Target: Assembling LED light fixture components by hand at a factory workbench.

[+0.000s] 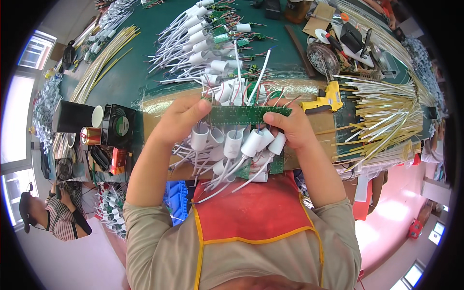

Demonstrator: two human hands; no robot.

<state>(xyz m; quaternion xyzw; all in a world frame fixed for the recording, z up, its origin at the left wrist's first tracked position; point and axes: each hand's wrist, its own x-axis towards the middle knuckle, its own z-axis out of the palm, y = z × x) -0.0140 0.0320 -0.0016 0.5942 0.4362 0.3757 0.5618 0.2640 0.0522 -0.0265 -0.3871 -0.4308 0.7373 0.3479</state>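
A long green circuit board strip (pixel 237 115) is stretched between my two hands. My left hand (pixel 182 118) grips its left end, and my right hand (pixel 292 123) pinches the right end with the thumb on top. White plastic cylinders (pixel 233 146) with white cables cluster just below the strip, towards my red apron. Whether they are all joined to the strip I cannot tell. Thin coloured wires stick up near both ends of it. More white cylinders and cables crowd behind the board.
Beyond my hands lies a long pile of white cylinders with cables and small green boards (pixel 200 43). A yellow glue gun (pixel 329 99) lies right of my right hand, beside bundled strips (pixel 377 116). A black fan (pixel 118 125) stands left. Another person (pixel 55 212) is at far left.
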